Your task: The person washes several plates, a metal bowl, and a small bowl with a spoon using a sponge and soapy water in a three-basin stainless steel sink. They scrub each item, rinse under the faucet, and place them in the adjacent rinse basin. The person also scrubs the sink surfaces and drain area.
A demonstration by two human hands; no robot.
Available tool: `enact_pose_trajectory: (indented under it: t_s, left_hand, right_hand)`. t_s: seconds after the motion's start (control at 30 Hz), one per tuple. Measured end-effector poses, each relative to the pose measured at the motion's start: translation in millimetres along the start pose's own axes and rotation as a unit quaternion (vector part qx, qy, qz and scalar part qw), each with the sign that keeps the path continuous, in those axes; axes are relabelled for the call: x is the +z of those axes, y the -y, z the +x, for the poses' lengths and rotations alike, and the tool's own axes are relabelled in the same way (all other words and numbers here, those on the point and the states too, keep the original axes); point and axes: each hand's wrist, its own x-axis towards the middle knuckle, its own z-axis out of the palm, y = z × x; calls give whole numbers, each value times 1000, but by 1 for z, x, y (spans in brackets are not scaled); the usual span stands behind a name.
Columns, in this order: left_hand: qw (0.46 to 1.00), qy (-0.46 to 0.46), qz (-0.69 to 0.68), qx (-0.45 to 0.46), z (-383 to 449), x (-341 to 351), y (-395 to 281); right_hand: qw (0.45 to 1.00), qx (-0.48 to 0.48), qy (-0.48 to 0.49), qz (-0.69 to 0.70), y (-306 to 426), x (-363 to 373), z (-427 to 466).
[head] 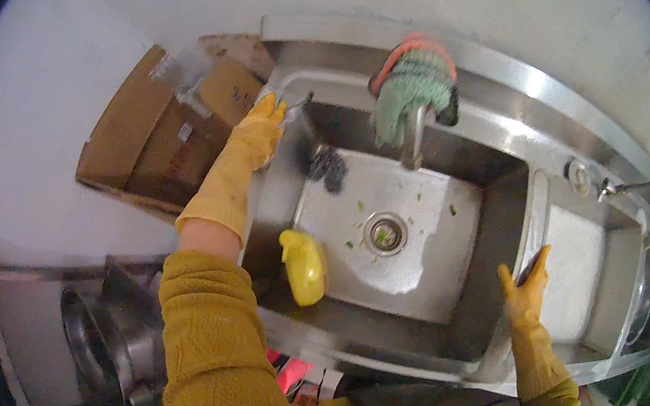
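Note:
My left hand (267, 127), in a yellow-orange rubber glove, reaches to the back left corner of a stainless steel sink (469, 270). Its fingers touch a crumpled, clear-looking thing there; whether they grip it is unclear. My right hand (527, 287), gloved alike, is at the divider on the sink's right, closed around a dark, flat object (532, 267). In the basin lie a yellow plastic bottle (305, 267) at the left, a dark scouring pad (328, 168) near the back left corner, and green scraps around the drain (385, 234).
Green and orange cloths or gloves (417, 83) hang over the faucet (413, 145). Cardboard boxes (150, 140) stand left of the sink, and metal pots (113, 348) lower left. A second basin (574, 275) with a curved tap (637, 186) adjoins on the right.

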Motion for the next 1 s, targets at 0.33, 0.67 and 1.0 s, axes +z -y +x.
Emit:
enact_pose_trajectory:
  t_s: [0.33,0.67,1.0]
  left_hand:
    - [989,-144,-15,-36,-211,-21,-61]
    - [948,-164,-33,-272,-346,-2,-176]
    - [975,-151,10,-163,-260,0,-109]
  right_hand:
    - [915,-309,244,88,156,55,-61]
    - [885,-216,411,-28,263,190,-101]
    - [915,-61,389,88,174,49,6]
